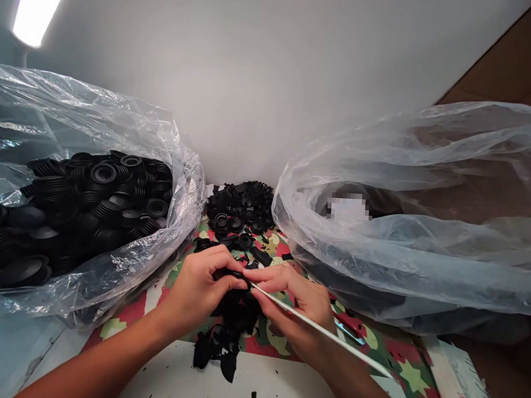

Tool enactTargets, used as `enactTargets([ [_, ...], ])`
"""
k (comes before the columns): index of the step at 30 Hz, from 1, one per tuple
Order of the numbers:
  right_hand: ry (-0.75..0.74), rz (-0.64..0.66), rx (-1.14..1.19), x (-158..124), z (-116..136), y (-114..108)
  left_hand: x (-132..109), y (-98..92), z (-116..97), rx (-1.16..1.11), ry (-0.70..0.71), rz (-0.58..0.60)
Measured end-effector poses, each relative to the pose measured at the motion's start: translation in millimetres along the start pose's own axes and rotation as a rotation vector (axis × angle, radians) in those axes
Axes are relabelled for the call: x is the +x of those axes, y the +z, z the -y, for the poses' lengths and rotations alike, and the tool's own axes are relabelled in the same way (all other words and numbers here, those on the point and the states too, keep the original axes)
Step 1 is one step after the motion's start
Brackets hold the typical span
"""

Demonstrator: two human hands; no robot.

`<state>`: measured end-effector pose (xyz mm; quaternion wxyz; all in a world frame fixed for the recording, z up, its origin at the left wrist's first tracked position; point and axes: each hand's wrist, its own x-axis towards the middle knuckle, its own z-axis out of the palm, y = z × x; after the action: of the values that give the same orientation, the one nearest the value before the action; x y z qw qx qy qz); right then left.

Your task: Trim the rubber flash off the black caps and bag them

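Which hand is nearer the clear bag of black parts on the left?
Left. The left hand is close to the right side of the bag; the right hand is farther right.

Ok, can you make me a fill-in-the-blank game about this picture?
1. The long white stick is held in the person's ____ hand.
2. The big pile of ridged black parts sits in the plastic bag on the picture's ____ side.
3. The loose scraps near the picture's bottom are coloured ____.
4. The pale green shape at the lower right is a ____.

Missing words: right; left; black; star.
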<state>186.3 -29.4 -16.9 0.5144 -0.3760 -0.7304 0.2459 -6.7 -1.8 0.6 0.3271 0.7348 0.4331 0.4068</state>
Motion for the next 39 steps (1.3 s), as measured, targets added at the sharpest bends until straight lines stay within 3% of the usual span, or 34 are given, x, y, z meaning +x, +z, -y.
enactTargets([
  [17,-0.172,-0.001,-0.123,-2,-2,3,0,0.3,0,0.003,-0.029,-0.009],
  [22,-0.401,-0.163,-0.237,-4,-8,20,0,1.3,0,-0.039,-0.102,0.005],
  [25,-0.410,-0.196,-0.355,-5,-11,25,1,0.5,-2,-0.074,-0.141,0.008],
  [28,-0.325,-0.204,-0.398,-1,-14,18,2,-1.8,-3,-0.103,-0.140,0.000],
  [30,-0.156,-0.189,-0.320,2,-17,11,2,-3.6,-2,-0.120,-0.122,0.005],
  [34,0.264,-0.108,0.080,7,-26,6,2,-4.9,3,-0.159,-0.059,0.062],
  [39,0.641,0.025,0.578,9,-28,13,-4,0.5,10,-0.113,0.075,0.123],
])
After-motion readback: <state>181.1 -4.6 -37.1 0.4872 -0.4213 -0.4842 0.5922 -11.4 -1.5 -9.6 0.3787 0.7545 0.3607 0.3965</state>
